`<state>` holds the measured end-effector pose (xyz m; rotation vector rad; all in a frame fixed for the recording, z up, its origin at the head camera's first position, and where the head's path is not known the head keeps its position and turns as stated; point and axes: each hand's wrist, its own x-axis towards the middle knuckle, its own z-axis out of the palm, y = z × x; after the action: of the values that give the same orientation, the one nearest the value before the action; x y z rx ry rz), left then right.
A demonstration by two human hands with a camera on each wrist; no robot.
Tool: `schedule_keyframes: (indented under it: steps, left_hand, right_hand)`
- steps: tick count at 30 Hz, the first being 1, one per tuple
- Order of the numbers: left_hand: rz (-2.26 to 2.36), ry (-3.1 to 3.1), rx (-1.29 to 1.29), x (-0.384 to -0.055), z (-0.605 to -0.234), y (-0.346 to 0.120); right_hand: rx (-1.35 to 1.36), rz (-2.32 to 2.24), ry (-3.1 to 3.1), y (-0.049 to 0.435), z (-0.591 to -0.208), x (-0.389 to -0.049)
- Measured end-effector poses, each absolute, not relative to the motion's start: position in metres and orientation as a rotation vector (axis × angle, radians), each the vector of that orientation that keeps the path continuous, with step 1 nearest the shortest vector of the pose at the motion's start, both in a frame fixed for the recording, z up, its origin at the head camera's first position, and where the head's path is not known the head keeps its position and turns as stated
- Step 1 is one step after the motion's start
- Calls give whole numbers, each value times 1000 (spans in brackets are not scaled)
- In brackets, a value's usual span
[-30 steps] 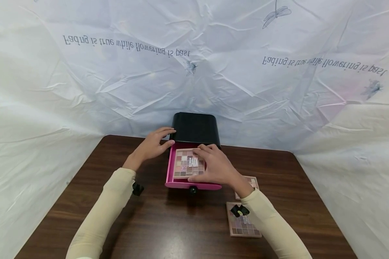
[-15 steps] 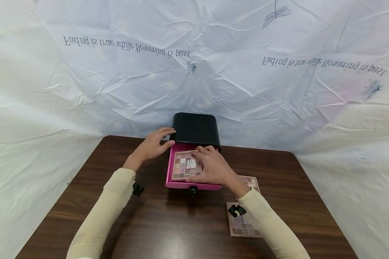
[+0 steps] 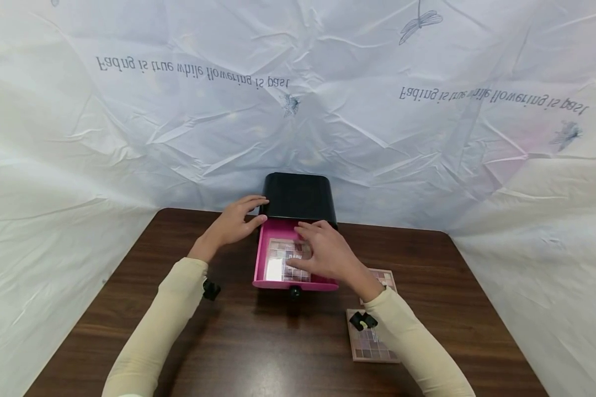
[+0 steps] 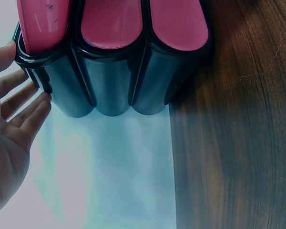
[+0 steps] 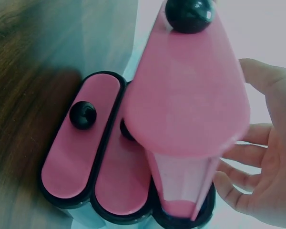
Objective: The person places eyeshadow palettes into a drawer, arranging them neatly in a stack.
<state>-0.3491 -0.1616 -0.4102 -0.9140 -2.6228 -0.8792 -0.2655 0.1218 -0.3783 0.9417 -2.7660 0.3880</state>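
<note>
An eyeshadow palette (image 3: pixel 280 259) lies flat in a pulled-out pink drawer (image 3: pixel 298 285), which belongs to a black chest of drawers (image 3: pixel 299 196). Over the drawer's right part hovers my right hand (image 3: pixel 330 251), thumb and fingers apart, overlapping the palette's right edge and gripping nothing. My left hand (image 3: pixel 232 221) rests its fingertips on the chest's upper left side. In the left wrist view, the left hand (image 4: pixel 14 138) touches the black casing with straight fingers. Seen from the right wrist, the right hand (image 5: pixel 271 157) is beside the extended drawer (image 5: pixel 188 90) with its black knob (image 5: pixel 189 14).
Two more palettes lie on the brown wooden table (image 3: pixel 228 342) at the right: a nearer palette (image 3: pixel 370 353) and a farther palette (image 3: pixel 384 278), both partly under the right forearm. Below the pulled-out drawer, two pink drawers (image 5: pixel 81 152) are closed. White printed sheeting (image 3: pixel 203 121) surrounds the table.
My right hand has let go of the palette, which has dropped lower and now lies in the drawer, nearer its front. My left hand stays against the chest.
</note>
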Motion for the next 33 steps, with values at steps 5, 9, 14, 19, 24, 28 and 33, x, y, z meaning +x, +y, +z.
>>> schedule_keyframes:
  steps: [5,9,14,19,24,28,33]
  left_hand:
    - [-882,-2615,-919,-349,-410,-162]
    - [-886,-2611,-923,-349,-411,-162]
    - [-881,-2612,-925,-350,-411,-163]
    - [-882,-2614,-924,-350,-411,-162]
    - [-883,-2619,-922,-350,-411,-162]
    - [-880,-2617,-922,-350,-410,-161]
    - [-872,-2613,-922,-349,-410,-161]
  right_hand:
    - [949,559,-2667,134,-373,-264]
    - [953,654,-2581,149,-371,-263]
    - [988,709,-2464,174,-373,-264]
    - [1009,752,-2396,202,-377,-262]
    - [1011,785,-2380,231,-383,-259]
    - [986,806,-2408,254,-388,-256]
    - [917,774,-2469,282,-398,-251]
